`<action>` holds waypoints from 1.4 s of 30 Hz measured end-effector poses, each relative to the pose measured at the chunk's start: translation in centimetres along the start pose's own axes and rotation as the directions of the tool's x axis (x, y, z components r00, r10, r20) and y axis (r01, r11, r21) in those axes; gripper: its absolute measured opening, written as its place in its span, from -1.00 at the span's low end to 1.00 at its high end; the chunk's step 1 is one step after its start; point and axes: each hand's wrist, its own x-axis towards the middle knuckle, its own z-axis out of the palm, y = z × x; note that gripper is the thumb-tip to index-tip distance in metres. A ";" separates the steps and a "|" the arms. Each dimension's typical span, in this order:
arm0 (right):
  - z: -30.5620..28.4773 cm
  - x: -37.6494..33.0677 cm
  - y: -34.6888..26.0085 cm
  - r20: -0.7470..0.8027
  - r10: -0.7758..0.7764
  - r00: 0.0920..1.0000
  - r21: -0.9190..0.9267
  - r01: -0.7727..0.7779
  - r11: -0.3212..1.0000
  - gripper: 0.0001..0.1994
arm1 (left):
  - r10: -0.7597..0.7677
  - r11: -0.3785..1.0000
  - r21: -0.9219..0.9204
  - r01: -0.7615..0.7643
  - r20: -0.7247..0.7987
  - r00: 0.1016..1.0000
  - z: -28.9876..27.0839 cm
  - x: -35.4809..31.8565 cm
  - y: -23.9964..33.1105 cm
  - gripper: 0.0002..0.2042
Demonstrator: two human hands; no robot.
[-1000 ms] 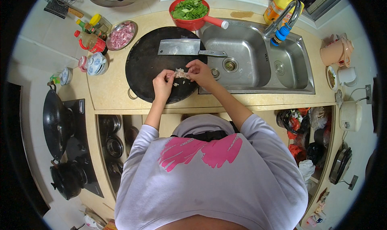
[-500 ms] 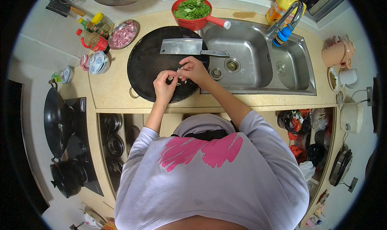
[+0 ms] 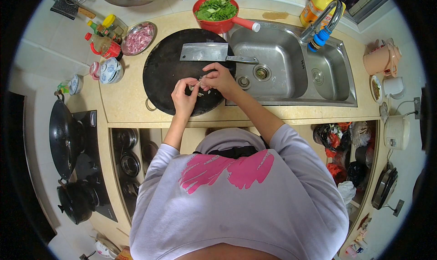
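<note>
My left hand (image 3: 184, 96) and my right hand (image 3: 217, 80) meet over the near part of a round black chopping board (image 3: 161, 68). Fingertips of both pinch a small pale piece (image 3: 199, 84), which looks like a garlic clove and is partly hidden by the fingers. Several little whitish bits (image 3: 200, 94) lie on the board just under my hands. Beyond them a cleaver (image 3: 205, 52) rests flat on the board, blade to the left, its handle reaching over the sink's edge.
A red pan of chopped greens (image 3: 216, 27) stands behind the board, near the double sink (image 3: 282, 91). To the left are a plate of sliced meat (image 3: 139, 39), bottles (image 3: 107, 46) and a lidded jar (image 3: 110, 71). A black wok (image 3: 63, 139) sits far left on the hob.
My hands have drawn slightly apart, the left one shifting a little left. Both still pinch at the small piece, and the cleaver has stayed in place.
</note>
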 end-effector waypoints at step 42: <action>0.1 0.0 0.5 -0.029 -0.133 0.991 -0.088 0.130 0.988 -0.63 | -0.390 0.750 -0.441 0.493 0.308 0.868 -0.1 0.2 -1.0 -0.90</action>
